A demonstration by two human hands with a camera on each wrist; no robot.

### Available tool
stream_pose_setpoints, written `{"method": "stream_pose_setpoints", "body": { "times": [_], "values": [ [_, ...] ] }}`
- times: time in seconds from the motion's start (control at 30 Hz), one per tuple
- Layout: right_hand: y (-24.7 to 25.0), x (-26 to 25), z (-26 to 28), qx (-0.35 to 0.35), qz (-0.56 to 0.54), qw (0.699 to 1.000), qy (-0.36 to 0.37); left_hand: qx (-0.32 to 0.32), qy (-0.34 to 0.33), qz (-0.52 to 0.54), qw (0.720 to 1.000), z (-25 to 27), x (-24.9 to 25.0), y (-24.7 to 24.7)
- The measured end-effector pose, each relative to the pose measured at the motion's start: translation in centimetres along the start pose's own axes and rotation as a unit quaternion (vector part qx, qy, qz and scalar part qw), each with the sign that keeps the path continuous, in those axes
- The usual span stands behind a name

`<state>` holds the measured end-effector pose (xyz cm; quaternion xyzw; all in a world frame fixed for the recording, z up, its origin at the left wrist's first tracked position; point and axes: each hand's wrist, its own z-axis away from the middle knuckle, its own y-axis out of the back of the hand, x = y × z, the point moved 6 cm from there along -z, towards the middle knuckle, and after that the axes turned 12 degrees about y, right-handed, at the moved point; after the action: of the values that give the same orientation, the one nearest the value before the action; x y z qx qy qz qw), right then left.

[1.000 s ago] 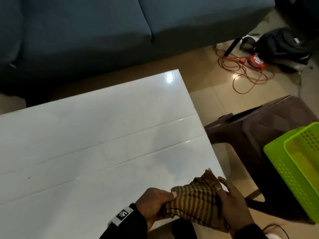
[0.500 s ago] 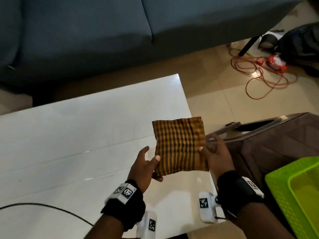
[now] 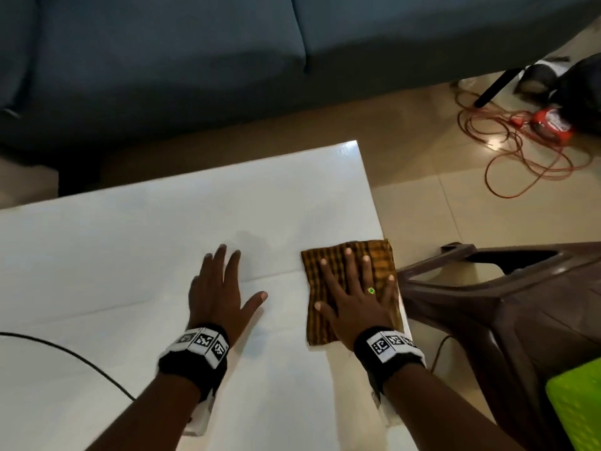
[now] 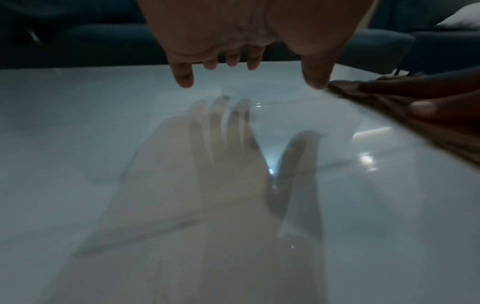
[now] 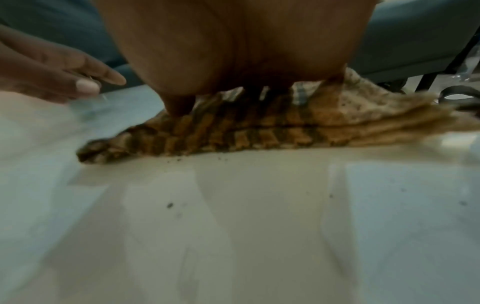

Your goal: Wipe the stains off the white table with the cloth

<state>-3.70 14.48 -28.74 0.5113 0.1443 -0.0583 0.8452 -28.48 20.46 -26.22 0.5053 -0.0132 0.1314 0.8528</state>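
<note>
Two hands lie spread over the white table. The right hand presses flat, fingers straight, on the folded cloth at the table's three o'clock edge. The left hand, open wide, is at the cloth's nine o'clock, just apart. Dark specks dot the table near the cloth.

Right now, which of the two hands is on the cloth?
The right hand, the one with the ring, lies flat with spread fingers on the cloth at the table's right edge. The left hand is over bare table.
</note>
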Motion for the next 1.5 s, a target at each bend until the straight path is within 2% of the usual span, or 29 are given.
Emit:
{"method": "stream_pose_setpoints", "body": {
  "times": [0.13, 0.27, 0.37, 0.63, 0.73, 0.9, 0.97, 1.07, 1.2, 1.27, 1.37, 1.43, 1.5],
  "values": [
    [1.4, 1.2, -3.3, 0.012, -0.001, 1.0, -0.016, -0.019, 0.079, -0.029, 0.996, -2.9, -2.7, 0.0],
    [5.3, 3.4, -11.4, -0.006, -0.002, 1.0, -0.026, -0.072, 0.087, -0.07, 0.991, -3.4, -4.1, -1.9],
    [7.9, 3.9, -16.5, -0.004, 0.015, 1.0, 0.0, -0.11, 0.09, -0.07, 0.987, -3.6, -4.4, -2.4],
    [10.1, 4.6, -20.1, 0.027, 0.038, 0.999, -0.002, -0.198, 0.113, -0.107, 0.968, -3.1, -3.4, -1.0],
    [10.1, 2.7, -21.4, 0.066, 0.035, 0.997, -0.032, -0.202, 0.121, -0.107, 0.966, -3.2, -3.5, -0.8],
    [7.5, -6.2, -22.4, 0.017, 0.034, 0.997, 0.074, -0.223, 0.139, -0.134, 0.956, -3.2, -3.1, -0.5],
    [7.1, -7.3, -22.4, 0.003, 0.027, 0.996, 0.083, -0.232, 0.15, -0.152, 0.949, -3.1, -3.0, -0.4],
    [8.0, -4.1, -22.2, -0.004, 0.039, 0.994, 0.098, -0.237, 0.155, -0.158, 0.946, -3.1, -2.8, -0.2],
    [10.9, 5.2, -20.9, -0.01, 0.026, 0.999, -0.023, -0.24, 0.145, -0.15, 0.948, -3.0, -2.6, 0.1],
    [11.5, 6.9, -20.6, -0.015, 0.057, 0.997, -0.044, -0.238, 0.138, -0.146, 0.95, -3.1, -2.9, 0.0],
    [10.7, 3.7, -21.4, 0.015, 0.035, 0.998, -0.053, -0.236, 0.136, -0.139, 0.952, -3.2, -3.2, -0.2],
    [9.5, -1.1, -22.4, 0.018, 0.017, 1.0, 0.0, -0.236, 0.139, -0.147, 0.95, -3.3, -3.2, -0.3],
    [8.1, -5.8, -23.2, -0.013, 0.011, 0.998, 0.065, -0.238, 0.14, -0.146, 0.95, -3.4, -3.2, -0.2]
  ]
}}
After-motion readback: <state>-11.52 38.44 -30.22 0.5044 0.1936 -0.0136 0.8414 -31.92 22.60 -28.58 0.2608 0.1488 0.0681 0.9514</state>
